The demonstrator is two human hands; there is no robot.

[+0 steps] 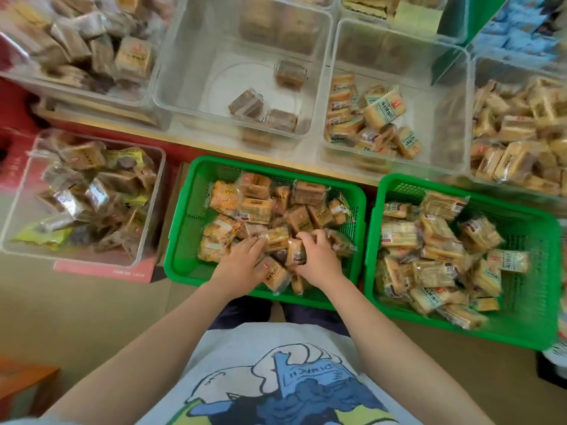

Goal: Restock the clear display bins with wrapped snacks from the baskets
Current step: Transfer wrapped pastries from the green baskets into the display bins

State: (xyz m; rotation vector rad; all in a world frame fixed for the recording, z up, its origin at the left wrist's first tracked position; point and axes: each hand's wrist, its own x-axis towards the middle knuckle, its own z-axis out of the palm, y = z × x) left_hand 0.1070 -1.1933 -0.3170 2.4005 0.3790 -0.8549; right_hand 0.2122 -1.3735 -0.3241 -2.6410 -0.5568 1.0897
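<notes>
Reaching into the middle green slotted plastic basket (184, 216), left hand (237, 265) lay with fingers spread on crinkly clear-wrapped tan snack cakes (254, 207); right hand (316, 259) curled round one packet. Judged light, soft, slippery film; best gripped across the body. Nearly bare clear plastic bin (190, 41) stood beyond the basket.

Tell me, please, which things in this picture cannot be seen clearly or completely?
- Head view: print on the snack wrappers is too small and blurred to read.
- Lower layers in the left green basket are covered by the top packs and both hands: left hand, right hand.
- The right hand's fingertips are buried among packs.
- The far-right clear bin is cut off by the right edge.
- The left clear bin's contents are motion-blurred.
</notes>
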